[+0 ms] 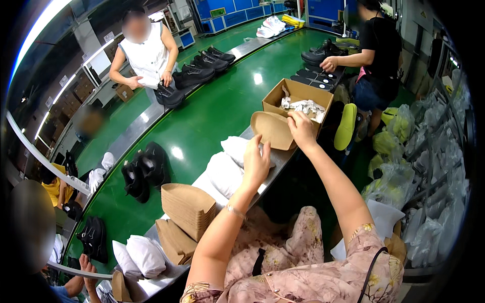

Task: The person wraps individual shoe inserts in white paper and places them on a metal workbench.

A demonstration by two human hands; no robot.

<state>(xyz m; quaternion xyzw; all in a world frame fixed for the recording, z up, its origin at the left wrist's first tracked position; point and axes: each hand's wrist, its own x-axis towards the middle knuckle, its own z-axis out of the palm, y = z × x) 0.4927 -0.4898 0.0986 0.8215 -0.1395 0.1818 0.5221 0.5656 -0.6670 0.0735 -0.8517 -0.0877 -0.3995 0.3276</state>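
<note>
A curved brown cardboard insert (271,129) stands tilted against the near side of an open cardboard box (285,85). My right hand (302,129) pinches its right edge, the thumb partly hidden. Close to the insert's lower left edge is my left hand (256,161), fingers raised and apart; whether the fingertips touch the card I cannot tell. Crumpled printed paper (305,107) lies inside the box. White wrapped bundles (222,174) rest on the metal ledge just left of my left hand. Nearer to me sits a stack of similar cardboard inserts (189,207).
Black shoes (146,169) stand on the green conveyor belt (212,118). More white bundles (144,255) lie at lower left. Across the belt a person (149,55) handles a black shoe; another person (376,55) works at right. Plastic-wrapped items (429,177) fill a rack at right.
</note>
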